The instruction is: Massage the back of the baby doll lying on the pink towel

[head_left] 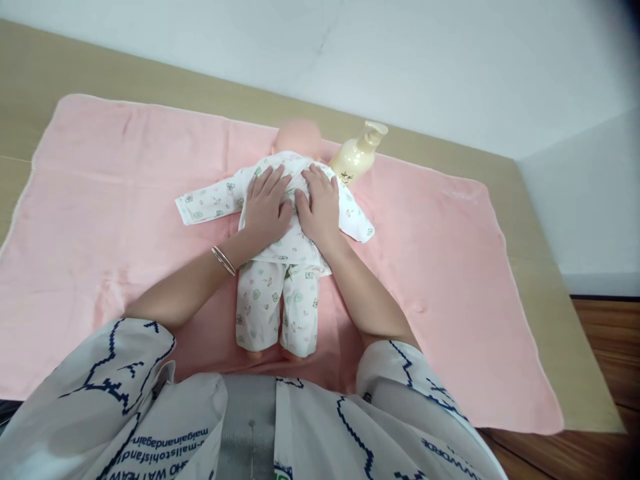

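Observation:
A baby doll point(280, 280) in white printed pyjamas lies on its back on a pink blanket point(100, 220), head pointing away from me. My left hand point(266, 203) lies flat on the doll's chest, fingers stretched out. My right hand point(320, 203) lies flat beside it on the chest, fingers spread, thumbs nearly touching. A thin bangle point(223, 260) sits on my left wrist. Neither hand holds anything.
A cream pump bottle point(357, 157) lies on the blanket just right of the doll's head. The blanket covers a tan table point(560, 313) set against a white wall. Wooden floor point(610, 347) shows at the right.

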`<action>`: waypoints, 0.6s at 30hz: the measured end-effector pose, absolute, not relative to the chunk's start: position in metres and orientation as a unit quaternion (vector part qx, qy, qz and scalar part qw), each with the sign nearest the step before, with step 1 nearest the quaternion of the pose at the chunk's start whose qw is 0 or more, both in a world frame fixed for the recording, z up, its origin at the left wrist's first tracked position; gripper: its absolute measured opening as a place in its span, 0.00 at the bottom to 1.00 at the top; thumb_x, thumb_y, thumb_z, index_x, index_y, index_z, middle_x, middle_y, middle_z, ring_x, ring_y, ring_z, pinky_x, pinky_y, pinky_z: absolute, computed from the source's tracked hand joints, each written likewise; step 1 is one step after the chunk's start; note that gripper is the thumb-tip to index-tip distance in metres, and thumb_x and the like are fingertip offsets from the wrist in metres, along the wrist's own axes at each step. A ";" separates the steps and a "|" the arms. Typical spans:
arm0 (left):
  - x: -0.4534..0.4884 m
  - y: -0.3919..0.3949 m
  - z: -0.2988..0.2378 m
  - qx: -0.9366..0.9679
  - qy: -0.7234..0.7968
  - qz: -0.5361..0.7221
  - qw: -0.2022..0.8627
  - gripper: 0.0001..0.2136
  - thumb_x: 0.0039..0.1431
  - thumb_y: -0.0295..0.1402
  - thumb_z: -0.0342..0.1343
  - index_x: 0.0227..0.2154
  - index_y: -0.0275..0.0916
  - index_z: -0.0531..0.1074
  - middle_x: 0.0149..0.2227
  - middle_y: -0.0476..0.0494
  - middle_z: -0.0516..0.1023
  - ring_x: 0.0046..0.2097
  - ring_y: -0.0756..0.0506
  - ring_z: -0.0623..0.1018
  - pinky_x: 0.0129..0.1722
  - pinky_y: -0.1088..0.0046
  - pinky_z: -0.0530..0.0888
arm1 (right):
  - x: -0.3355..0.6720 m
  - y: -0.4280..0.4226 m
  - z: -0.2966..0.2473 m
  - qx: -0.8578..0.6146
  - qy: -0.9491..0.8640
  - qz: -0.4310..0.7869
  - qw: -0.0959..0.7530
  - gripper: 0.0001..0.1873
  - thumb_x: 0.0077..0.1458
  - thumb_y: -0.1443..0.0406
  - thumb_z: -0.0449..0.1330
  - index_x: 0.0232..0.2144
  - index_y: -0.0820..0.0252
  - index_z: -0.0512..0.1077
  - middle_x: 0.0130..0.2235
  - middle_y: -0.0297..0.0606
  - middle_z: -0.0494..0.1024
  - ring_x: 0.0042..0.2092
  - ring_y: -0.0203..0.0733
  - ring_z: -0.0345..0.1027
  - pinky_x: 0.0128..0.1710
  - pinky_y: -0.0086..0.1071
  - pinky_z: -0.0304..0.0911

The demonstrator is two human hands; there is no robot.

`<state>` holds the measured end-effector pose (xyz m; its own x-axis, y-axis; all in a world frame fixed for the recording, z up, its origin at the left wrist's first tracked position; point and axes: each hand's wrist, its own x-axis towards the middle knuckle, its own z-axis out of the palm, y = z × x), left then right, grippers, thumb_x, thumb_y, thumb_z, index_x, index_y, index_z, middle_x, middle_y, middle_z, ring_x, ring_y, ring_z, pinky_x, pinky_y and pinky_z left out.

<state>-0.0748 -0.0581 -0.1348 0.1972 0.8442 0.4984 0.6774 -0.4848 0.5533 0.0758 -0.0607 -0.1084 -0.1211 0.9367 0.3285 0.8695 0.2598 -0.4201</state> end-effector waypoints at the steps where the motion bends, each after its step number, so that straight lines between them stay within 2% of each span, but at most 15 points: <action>1: -0.075 -0.058 -0.135 0.766 0.496 0.397 0.101 0.22 0.63 0.32 0.48 0.59 0.40 0.67 0.68 0.41 0.66 0.71 0.38 0.61 0.72 0.50 0.56 | 0.076 -0.060 -0.110 -0.602 -0.745 0.060 0.281 0.26 0.67 0.57 0.45 0.61 0.59 0.65 0.68 0.48 0.65 0.71 0.50 0.54 0.72 0.56 0.42; 5: -0.075 -0.058 -0.136 0.759 0.498 0.410 0.089 0.22 0.61 0.31 0.47 0.58 0.38 0.68 0.66 0.40 0.68 0.70 0.37 0.63 0.71 0.48 0.58 | 0.075 -0.059 -0.114 -0.592 -0.742 0.056 0.309 0.25 0.67 0.55 0.46 0.60 0.57 0.67 0.67 0.48 0.67 0.70 0.50 0.57 0.71 0.58 0.44; 10: -0.074 -0.057 -0.138 0.758 0.494 0.417 0.079 0.22 0.62 0.31 0.47 0.58 0.37 0.69 0.66 0.38 0.69 0.69 0.37 0.63 0.70 0.47 0.59 | 0.075 -0.057 -0.117 -0.589 -0.742 0.058 0.317 0.26 0.66 0.57 0.47 0.60 0.61 0.67 0.67 0.51 0.67 0.70 0.52 0.57 0.72 0.58 0.43; 18: -0.075 -0.051 -0.144 0.759 0.491 0.422 0.069 0.22 0.61 0.31 0.47 0.58 0.35 0.70 0.65 0.37 0.69 0.69 0.35 0.65 0.69 0.47 0.60 | 0.075 -0.057 -0.116 -0.586 -0.744 0.053 0.318 0.25 0.67 0.58 0.48 0.61 0.61 0.68 0.67 0.50 0.67 0.69 0.52 0.58 0.71 0.57 0.44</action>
<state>-0.0753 -0.0514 -0.1441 0.1610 0.8035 0.5731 0.6867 -0.5083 0.5198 0.0751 -0.0568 -0.1155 -0.1116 0.9047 0.4112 0.8371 0.3086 -0.4517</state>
